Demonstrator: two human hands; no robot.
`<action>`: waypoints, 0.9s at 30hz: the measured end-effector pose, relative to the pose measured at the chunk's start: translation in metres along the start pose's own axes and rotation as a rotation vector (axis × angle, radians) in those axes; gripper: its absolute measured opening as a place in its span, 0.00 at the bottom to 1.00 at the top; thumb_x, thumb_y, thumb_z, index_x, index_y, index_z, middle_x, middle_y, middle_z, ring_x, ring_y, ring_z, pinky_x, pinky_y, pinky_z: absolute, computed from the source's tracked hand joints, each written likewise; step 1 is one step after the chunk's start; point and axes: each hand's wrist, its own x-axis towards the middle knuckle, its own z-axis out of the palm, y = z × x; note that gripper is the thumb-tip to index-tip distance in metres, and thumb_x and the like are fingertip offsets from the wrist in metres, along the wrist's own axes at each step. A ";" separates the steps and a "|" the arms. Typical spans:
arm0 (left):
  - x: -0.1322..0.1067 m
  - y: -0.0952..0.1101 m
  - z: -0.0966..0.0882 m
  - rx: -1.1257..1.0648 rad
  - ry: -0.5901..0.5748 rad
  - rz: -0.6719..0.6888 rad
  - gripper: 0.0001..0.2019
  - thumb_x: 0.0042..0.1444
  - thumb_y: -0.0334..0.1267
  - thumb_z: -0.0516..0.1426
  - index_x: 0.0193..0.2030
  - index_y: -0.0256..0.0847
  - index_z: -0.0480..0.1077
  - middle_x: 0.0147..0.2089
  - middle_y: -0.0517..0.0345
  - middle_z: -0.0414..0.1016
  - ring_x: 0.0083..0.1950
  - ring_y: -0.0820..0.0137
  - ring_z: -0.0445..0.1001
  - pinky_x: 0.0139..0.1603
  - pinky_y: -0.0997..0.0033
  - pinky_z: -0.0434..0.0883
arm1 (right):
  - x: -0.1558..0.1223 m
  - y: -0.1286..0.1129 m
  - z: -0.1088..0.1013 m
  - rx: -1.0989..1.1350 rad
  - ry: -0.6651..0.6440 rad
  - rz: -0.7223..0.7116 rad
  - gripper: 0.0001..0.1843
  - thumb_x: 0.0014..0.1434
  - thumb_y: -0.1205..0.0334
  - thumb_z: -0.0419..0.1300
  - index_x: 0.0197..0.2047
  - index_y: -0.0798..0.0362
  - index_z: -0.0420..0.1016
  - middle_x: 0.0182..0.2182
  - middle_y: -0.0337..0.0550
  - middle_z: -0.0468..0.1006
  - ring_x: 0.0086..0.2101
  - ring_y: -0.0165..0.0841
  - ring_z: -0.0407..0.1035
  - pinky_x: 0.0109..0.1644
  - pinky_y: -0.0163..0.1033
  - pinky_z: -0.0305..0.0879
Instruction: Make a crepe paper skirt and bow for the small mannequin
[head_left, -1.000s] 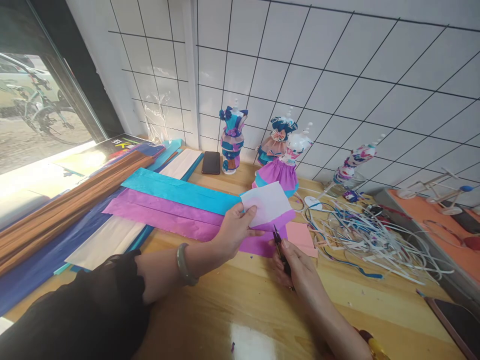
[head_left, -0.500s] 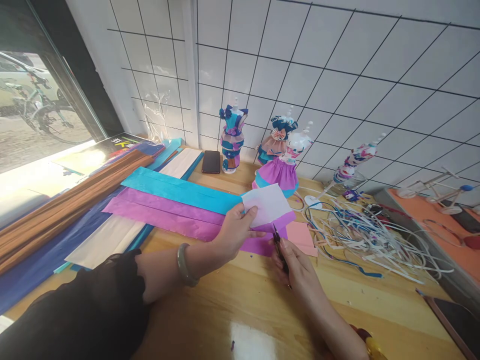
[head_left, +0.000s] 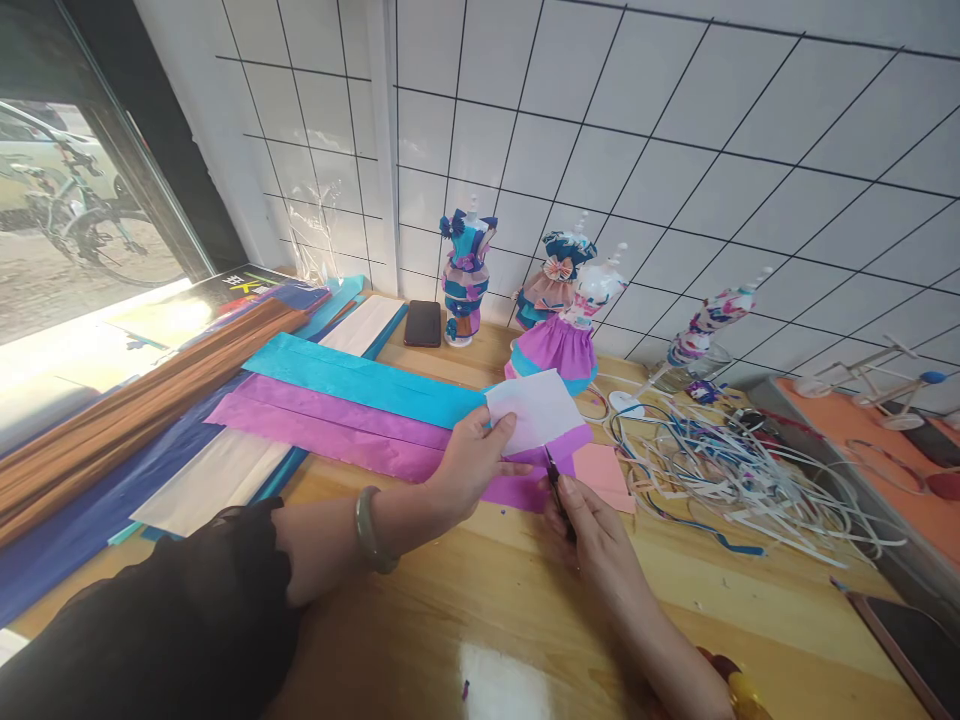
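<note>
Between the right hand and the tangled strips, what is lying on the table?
In the head view, pink paper lies between the right hand and the tangled strips.

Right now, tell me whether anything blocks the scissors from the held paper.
Nothing visible does: the right hand holds the scissors with tips at the held paper; the left hand grips it farther left.

Legible text: none read with certainty. Well beyond your left hand (head_left: 474,455), and to its left, a black printed item (head_left: 265,279) lay flat, bearing bold lettering (head_left: 242,288) partly in white and partly in yellow-green. From your viewpoint the characters stood at a slant; one resembled an X or a K. They were too small and skewed for you to read.
</note>
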 end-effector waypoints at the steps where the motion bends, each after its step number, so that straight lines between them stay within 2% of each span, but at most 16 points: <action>1: 0.000 0.000 0.000 0.001 0.001 0.002 0.12 0.54 0.38 0.57 0.45 0.39 0.68 0.44 0.52 0.72 0.37 0.70 0.75 0.30 0.70 0.77 | 0.000 0.001 0.000 0.003 0.000 0.000 0.23 0.55 0.39 0.51 0.26 0.51 0.59 0.16 0.30 0.55 0.16 0.24 0.47 0.19 0.33 0.42; 8: -0.001 -0.001 0.000 -0.001 0.002 0.003 0.13 0.54 0.37 0.56 0.47 0.38 0.67 0.48 0.50 0.70 0.39 0.69 0.74 0.31 0.69 0.78 | 0.001 0.004 0.000 0.008 0.007 0.011 0.22 0.55 0.39 0.52 0.31 0.52 0.63 0.17 0.29 0.54 0.16 0.24 0.46 0.18 0.32 0.41; 17: 0.000 -0.004 -0.001 -0.003 -0.022 0.036 0.16 0.53 0.38 0.57 0.48 0.39 0.67 0.49 0.49 0.70 0.42 0.66 0.74 0.33 0.67 0.78 | 0.002 0.005 -0.001 0.014 0.036 0.000 0.23 0.52 0.38 0.54 0.29 0.52 0.63 0.15 0.30 0.55 0.16 0.24 0.46 0.18 0.33 0.41; 22: 0.000 -0.004 0.000 0.019 -0.013 0.040 0.13 0.54 0.38 0.56 0.46 0.38 0.67 0.46 0.50 0.71 0.40 0.68 0.74 0.31 0.70 0.77 | 0.002 0.005 0.000 0.019 0.052 -0.004 0.23 0.52 0.39 0.55 0.27 0.52 0.62 0.15 0.30 0.55 0.16 0.24 0.46 0.18 0.32 0.41; 27: 0.000 -0.005 -0.001 0.017 -0.030 0.045 0.15 0.55 0.38 0.56 0.49 0.39 0.66 0.47 0.50 0.71 0.39 0.69 0.74 0.32 0.68 0.77 | 0.001 0.005 0.000 0.045 0.049 -0.002 0.22 0.54 0.40 0.54 0.29 0.52 0.63 0.16 0.30 0.55 0.15 0.23 0.46 0.16 0.31 0.40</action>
